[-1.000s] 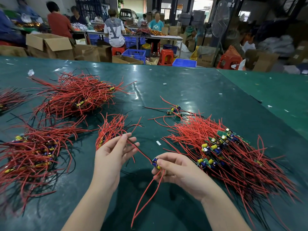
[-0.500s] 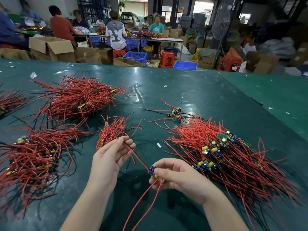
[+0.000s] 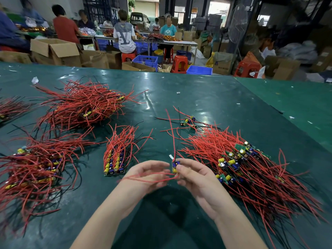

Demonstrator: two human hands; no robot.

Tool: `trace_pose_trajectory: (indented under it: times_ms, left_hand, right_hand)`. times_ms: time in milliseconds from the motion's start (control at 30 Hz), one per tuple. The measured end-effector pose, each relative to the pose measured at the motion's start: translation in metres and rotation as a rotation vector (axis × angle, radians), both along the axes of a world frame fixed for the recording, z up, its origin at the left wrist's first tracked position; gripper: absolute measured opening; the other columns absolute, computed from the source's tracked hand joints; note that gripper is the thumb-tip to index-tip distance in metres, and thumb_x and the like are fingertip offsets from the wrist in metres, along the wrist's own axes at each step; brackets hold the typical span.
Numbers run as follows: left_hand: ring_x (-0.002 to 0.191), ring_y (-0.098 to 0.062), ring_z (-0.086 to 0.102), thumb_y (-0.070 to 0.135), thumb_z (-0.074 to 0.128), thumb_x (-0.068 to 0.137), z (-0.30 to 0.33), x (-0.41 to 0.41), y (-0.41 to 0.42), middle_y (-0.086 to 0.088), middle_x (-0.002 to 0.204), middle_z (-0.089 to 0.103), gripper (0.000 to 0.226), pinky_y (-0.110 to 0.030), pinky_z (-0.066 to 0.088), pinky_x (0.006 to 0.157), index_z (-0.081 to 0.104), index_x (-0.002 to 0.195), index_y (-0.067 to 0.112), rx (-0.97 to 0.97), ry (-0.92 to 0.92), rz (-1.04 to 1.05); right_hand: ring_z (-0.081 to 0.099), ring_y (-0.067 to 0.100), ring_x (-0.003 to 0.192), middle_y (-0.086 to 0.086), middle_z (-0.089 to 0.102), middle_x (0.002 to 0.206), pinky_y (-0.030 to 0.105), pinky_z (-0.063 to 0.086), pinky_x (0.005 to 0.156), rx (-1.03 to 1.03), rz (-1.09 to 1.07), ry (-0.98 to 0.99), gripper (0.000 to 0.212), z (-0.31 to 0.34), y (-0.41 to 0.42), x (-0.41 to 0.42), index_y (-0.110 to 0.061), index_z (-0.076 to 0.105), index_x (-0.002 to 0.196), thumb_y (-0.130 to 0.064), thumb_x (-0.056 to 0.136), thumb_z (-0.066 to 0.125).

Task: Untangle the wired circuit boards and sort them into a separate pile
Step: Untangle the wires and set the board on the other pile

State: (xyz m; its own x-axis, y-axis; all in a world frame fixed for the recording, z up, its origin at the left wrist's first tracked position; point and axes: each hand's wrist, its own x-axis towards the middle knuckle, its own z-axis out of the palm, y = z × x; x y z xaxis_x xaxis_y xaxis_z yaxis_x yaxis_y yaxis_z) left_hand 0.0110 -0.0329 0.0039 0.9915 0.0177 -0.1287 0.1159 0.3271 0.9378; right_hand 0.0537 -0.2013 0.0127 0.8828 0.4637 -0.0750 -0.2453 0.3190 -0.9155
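While big tangled heap of red-wired green circuit boards (image 3: 251,169) waits at right on dark green tabletop (image 3: 206,105), task seems partly done: small neat row of sorted boards (image 3: 115,159) at left. Right hand (image 3: 195,178) grip pinches one small board (image 3: 175,166); left hand (image 3: 147,175) grip loose around its red wires (image 3: 149,177), blurred. Much heap left.

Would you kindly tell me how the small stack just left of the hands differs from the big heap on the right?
The small stack has its boards lined up side by side, wires fanning one way; the big heap has boards scattered at mixed angles, wires crossing. The small stack holds far fewer boards than the big heap. Both show red wires and yellow and blue parts, on the green table.
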Motion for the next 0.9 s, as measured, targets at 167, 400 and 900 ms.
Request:
trace_pose_trajectory:
  times_ms: [167,400,900]
  left_hand:
    - [0.097,-0.017,0.069,-0.004,0.074,0.075,-0.005,-0.001,-0.006,-0.009,0.103,0.074,0.034,-0.021,0.053,0.081,0.067,0.106,0.006,0.13,-0.106,-0.036]
    - [0.084,-0.012,0.07,0.022,0.078,0.06,-0.004,0.002,-0.013,-0.005,0.091,0.076,0.031,-0.017,0.053,0.075,0.074,0.089,0.012,0.09,-0.225,0.221]
    - [0.083,-0.019,0.071,0.001,0.061,0.088,-0.005,0.003,-0.019,-0.009,0.088,0.075,0.015,-0.027,0.057,0.079,0.073,0.091,0.009,0.214,-0.266,0.349]
  right_hand:
    - [0.068,0.014,0.076,0.001,0.071,0.081,0.022,0.054,0.067,0.034,-0.119,-0.082,0.023,-0.005,0.005,-0.002,-0.02,0.075,0.081,-0.024,0.058,0.079]
    - [0.066,0.013,0.075,0.004,0.071,0.079,0.021,0.054,0.07,0.027,-0.187,-0.104,0.033,-0.012,0.014,-0.008,-0.011,0.061,0.089,-0.006,0.062,0.078]
    - [0.068,0.017,0.067,0.012,0.074,0.079,0.024,0.055,0.064,0.031,-0.247,-0.054,0.03,-0.009,0.019,-0.015,-0.011,0.077,0.08,-0.024,0.053,0.081]
